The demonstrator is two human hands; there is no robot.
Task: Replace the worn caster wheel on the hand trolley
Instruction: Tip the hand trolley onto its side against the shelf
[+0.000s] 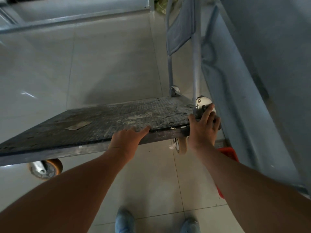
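The hand trolley's dark, scuffed platform (pixel 101 120) stands on the tiled floor with its grey handle frame (pixel 195 64) upright at the right end. My left hand (pixel 127 140) grips the platform's near edge, thumb on top. My right hand (pixel 202 128) grips the near right corner, fingers reaching the silver handle hinge (pixel 202 102). An orange caster wheel (pixel 45 169) shows under the left end. A pale, worn-looking caster wheel (pixel 181 146) hangs under the right end between my hands.
A grey-blue wall or cabinet (pixel 269 81) runs close along the right side. A red plastic bin (pixel 228 153) lies on the floor under my right forearm. A metal frame (pixel 75 19) crosses the back. My blue shoes (pixel 124 221) stand on the tiles below.
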